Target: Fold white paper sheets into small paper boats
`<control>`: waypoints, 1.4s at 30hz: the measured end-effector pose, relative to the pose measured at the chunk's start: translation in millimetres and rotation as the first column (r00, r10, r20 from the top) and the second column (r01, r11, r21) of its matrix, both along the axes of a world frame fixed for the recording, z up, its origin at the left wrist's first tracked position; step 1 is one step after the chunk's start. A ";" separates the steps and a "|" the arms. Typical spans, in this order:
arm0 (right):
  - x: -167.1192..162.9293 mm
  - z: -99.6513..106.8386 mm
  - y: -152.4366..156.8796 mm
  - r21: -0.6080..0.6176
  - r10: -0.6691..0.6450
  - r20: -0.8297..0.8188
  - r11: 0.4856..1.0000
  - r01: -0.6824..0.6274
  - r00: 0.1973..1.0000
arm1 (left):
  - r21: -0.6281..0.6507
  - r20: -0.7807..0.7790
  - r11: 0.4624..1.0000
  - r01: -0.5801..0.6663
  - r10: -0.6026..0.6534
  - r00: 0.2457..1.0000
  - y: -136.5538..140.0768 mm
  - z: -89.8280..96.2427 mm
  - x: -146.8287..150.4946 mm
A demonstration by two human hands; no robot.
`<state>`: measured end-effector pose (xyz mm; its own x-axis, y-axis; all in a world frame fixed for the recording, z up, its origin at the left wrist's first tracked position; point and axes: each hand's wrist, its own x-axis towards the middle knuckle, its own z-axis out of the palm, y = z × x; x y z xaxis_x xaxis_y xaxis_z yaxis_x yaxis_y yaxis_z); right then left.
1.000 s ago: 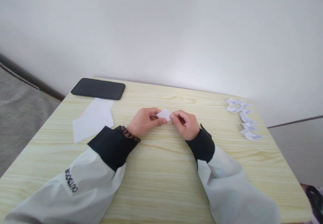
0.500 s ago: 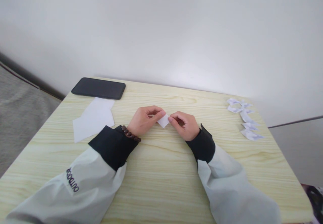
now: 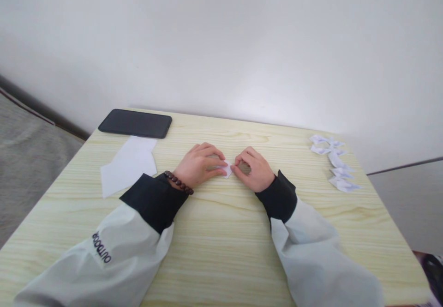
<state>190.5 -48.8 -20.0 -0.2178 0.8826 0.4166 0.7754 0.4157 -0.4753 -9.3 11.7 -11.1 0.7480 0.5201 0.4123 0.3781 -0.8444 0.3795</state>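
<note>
A small folded piece of white paper (image 3: 227, 170) lies between my two hands at the middle of the table. My left hand (image 3: 201, 165) has its thumb and fingertips closed on the paper's left side, covering part of it. From the right, my right hand (image 3: 254, 169) pinches the paper's right corner between thumb and forefinger. Only the part of the paper between the fingertips shows.
Loose white paper sheets (image 3: 129, 164) lie on the left of the wooden table (image 3: 221, 251). Behind them rests a black phone (image 3: 135, 123). Several folded white paper shapes (image 3: 342, 184) sit at the right. A white wall (image 3: 221, 44) rises behind the table.
My left fingers have shifted to the paper's left side, with the thumb now lower. More of the paper is covered, and it sits lower between the fingertips.
</note>
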 end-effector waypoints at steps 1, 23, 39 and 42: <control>2.6 -0.1 0.7 -0.003 0.038 -0.012 0.999 -0.038 0.999 | 0.015 -0.018 1.000 0.008 -0.008 1.000 0.2 -0.2 -0.5; 13.8 -2.3 5.4 0.032 0.169 -0.041 0.985 -0.168 0.985 | 0.103 -0.009 0.994 0.033 -0.032 0.999 -6.6 2.3 4.0; 3.0 0.1 3.4 -0.069 0.009 0.003 0.998 -0.009 1.000 | 0.065 -0.040 0.996 -0.068 0.071 0.997 -8.0 2.3 6.8; -1.3 -1.9 2.1 -0.053 -0.056 0.057 0.997 0.059 0.997 | 0.062 -0.056 0.995 -0.082 0.085 0.995 -8.4 1.9 8.0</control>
